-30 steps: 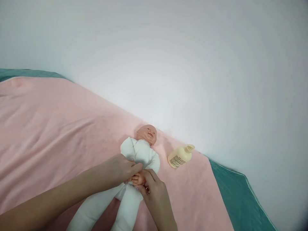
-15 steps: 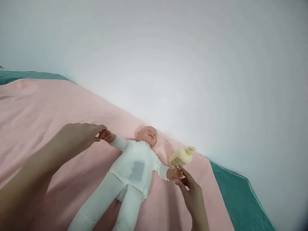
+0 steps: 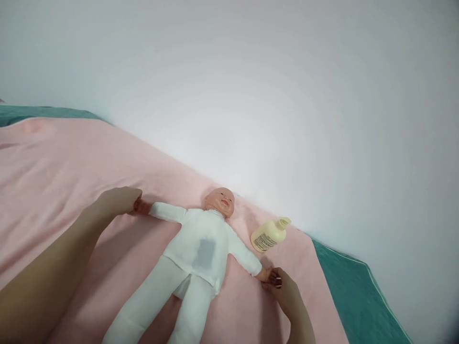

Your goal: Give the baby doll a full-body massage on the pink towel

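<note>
A baby doll [image 3: 201,239] with a white cloth body lies on its back, its head toward the wall and its arms spread wide. A grey patch shows on its chest. My left hand [image 3: 122,199] is closed around the doll's hand on the left side, which it partly hides. On the other side, the fingers of my right hand [image 3: 285,289] grip the doll's other hand. Just beyond that hand stands a pale yellow pump bottle [image 3: 269,235] with printed text.
A pink sheet [image 3: 89,157] lies under the doll. Green cloth [image 3: 353,282] shows past the sheet at the right and at the far left. A pale wall [image 3: 229,95] rises directly behind the doll's head.
Both doll arms have been drawn further outward and straighter. My left hand has moved left, and my right hand slightly down and away from the bottle. The bottle stays put.
</note>
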`<state>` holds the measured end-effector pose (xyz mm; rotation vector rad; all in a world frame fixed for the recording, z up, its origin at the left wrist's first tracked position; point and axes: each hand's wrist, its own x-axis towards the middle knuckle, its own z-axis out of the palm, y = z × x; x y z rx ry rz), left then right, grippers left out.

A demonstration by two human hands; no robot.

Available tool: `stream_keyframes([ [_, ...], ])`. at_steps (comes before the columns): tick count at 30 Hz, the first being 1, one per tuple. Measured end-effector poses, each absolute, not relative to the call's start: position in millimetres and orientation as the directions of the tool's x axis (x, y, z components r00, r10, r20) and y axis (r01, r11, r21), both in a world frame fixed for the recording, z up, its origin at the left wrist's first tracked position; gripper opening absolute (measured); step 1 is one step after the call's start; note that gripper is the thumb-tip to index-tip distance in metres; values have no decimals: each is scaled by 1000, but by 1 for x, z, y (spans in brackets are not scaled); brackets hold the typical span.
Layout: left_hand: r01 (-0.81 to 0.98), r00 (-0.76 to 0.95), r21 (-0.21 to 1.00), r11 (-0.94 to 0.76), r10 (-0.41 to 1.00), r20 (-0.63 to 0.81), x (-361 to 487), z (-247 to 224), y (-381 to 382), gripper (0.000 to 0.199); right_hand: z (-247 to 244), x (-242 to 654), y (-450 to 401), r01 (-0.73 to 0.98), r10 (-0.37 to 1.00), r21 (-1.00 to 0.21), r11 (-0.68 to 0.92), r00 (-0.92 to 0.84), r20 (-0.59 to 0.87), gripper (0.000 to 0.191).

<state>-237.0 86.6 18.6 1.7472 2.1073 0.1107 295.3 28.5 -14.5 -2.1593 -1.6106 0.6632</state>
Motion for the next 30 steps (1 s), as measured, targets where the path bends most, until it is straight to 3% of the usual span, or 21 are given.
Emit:
stream_keyframes([
  [4, 915, -199, 293, 276, 942, -269, -237, 31, 78, 20, 10, 284, 20, 756, 975, -618, -217, 193, -106, 32],
  [6, 905, -194, 343, 251, 962, -190, -232, 44, 65, 25, 25, 276, 15, 716, 987, -684, -141, 152, -45, 34],
  [8, 905, -137, 410, 112, 990, 31, -222, 59, 50, 31, 37, 267, 10, 688, 993, -723, -52, 113, 36, 37],
  [11, 916, -43, 398, -54, 972, 230, -200, 78, 33, 34, 45, 250, 6, 678, 983, -734, 41, 105, 152, 42],
  [18, 755, 311, 500, -424, 903, 297, -136, 69, 35, 37, 41, 177, 2, 542, 936, -768, 342, -121, 331, 31],
  [24, 637, 609, 341, -692, 722, 327, -103, 40, 34, 27, 25, 134, -1, 493, 826, -663, 563, -354, 439, 31],
  [30, 610, 692, 108, -785, 595, 410, -95, 35, 26, 23, 19, 131, -1, 550, 775, -546, 632, -451, 443, 27],
])
